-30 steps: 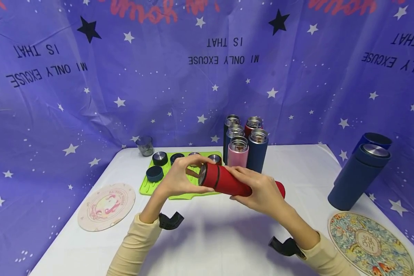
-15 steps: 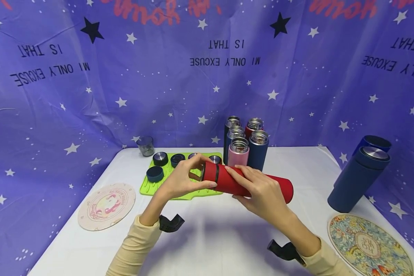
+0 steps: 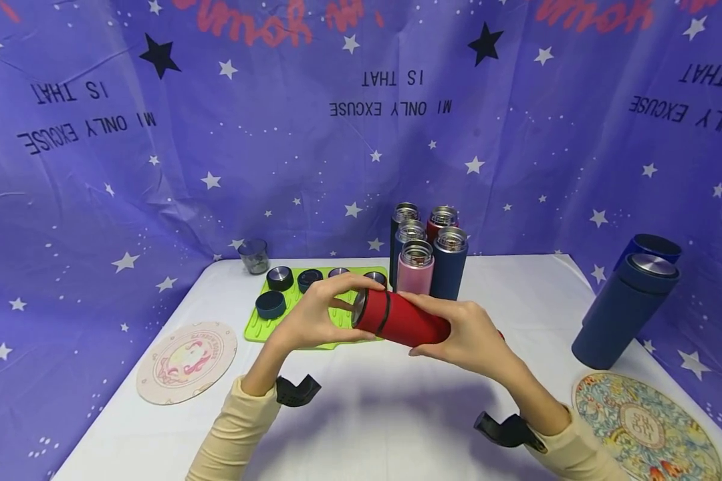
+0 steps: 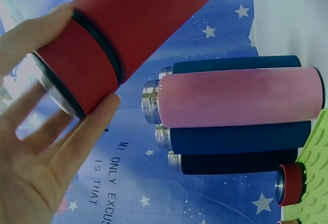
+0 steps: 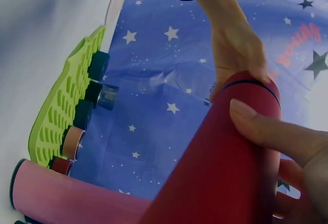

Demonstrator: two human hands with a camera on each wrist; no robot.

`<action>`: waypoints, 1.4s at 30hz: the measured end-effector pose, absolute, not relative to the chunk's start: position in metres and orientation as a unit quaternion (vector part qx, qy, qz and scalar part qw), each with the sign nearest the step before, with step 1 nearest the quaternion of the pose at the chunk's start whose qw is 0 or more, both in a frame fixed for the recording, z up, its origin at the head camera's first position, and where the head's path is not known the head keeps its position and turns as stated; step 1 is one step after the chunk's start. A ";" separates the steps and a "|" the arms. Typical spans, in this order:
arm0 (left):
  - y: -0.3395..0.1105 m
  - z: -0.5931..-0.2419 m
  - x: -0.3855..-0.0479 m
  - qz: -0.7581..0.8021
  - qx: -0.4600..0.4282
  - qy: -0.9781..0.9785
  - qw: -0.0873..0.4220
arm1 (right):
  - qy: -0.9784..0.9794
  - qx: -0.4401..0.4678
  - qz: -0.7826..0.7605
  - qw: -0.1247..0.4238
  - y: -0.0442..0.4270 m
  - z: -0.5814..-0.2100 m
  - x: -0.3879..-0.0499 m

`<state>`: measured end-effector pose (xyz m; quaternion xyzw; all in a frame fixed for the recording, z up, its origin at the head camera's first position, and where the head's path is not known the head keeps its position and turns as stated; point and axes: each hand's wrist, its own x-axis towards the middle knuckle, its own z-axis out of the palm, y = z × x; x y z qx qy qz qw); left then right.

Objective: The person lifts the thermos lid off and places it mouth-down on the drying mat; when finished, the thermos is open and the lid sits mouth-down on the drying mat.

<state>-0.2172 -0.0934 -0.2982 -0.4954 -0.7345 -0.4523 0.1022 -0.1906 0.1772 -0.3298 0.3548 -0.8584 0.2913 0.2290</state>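
Note:
A red thermos flask (image 3: pixel 412 322) is held in the air above the table, lying nearly sideways. Its red lid (image 3: pixel 370 311), topped with a silver disc, points left, and a dark ring runs where lid and body meet. My left hand (image 3: pixel 314 312) pinches the lid between thumb and fingers; in the left wrist view the lid (image 4: pixel 79 65) sits against the body. My right hand (image 3: pixel 474 336) grips the flask's body, with the thumb (image 5: pixel 246 111) along it in the right wrist view. Most of the flask's base end is hidden behind that hand in the head view.
Several lidless flasks, one a pink flask (image 3: pixel 415 274), stand behind my hands. A green mat (image 3: pixel 259 330) bears several lids, including a dark blue lid (image 3: pixel 271 304). Beyond are a small glass (image 3: pixel 254 256), a pink round mat (image 3: pixel 186 364), a patterned mat (image 3: pixel 644 427) and a capped blue flask (image 3: pixel 626 310).
The flask's base end swung into view on the right, then back behind my right hand. My left hand stays on the lid throughout, and the lid remains against the body.

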 end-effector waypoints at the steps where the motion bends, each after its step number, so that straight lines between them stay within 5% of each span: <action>1: -0.093 -0.302 -0.220 -0.459 -0.478 -0.742 0.099 | -0.858 0.355 0.280 0.243 0.176 -0.330 -0.191; 9: -0.091 -0.323 -0.236 -0.486 -0.393 -0.780 0.042 | -0.858 0.355 0.213 0.306 0.175 -0.332 -0.190; 17: -0.089 -0.314 -0.232 -0.444 -0.515 -0.728 0.084 | -0.876 0.333 0.311 0.157 0.187 -0.323 -0.193; 21: -0.088 -0.301 -0.221 -0.441 -0.530 -0.718 0.090 | -0.878 0.327 0.327 0.128 0.190 -0.322 -0.195; 35: -0.086 -0.311 -0.225 -0.482 -0.387 -0.785 0.043 | -0.871 0.346 0.213 0.278 0.182 -0.328 -0.192; 42: -0.086 -0.296 -0.215 -0.437 -0.508 -0.740 0.062 | -0.880 0.345 0.277 0.174 0.188 -0.327 -0.197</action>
